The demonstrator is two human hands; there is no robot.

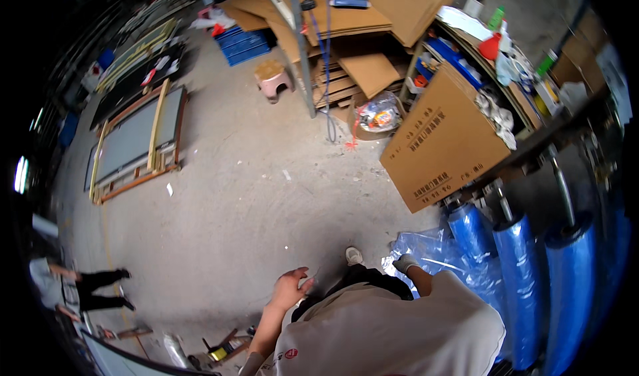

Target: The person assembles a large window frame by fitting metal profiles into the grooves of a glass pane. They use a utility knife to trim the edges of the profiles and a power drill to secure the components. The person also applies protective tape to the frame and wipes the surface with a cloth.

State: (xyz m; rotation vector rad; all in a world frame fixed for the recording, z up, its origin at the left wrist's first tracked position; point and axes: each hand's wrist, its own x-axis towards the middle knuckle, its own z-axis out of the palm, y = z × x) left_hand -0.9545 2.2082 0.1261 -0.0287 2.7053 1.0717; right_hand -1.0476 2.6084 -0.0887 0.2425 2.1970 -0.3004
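My left hand [289, 289] is bare and hangs at my left side over the concrete floor. Its fingers are loosely bent and apart, with nothing in them. On my right, my right hand [405, 263] wears a grey glove. It is at the near edge of a crumpled sheet of clear blue plastic film [432, 248]; whether the fingers grip the film is too small to make out. Several upright rolls of blue film [519, 269] stand beside the sheet, on metal rods.
A large cardboard sheet [446, 136] leans against a cluttered workbench [519, 103] ahead right. Farther off are stacked cardboard [363, 16], a pink stool [271, 80] and a blue crate [243, 45]. Framed panels [136, 143] lie at left. Another person [56, 283] is at far left.
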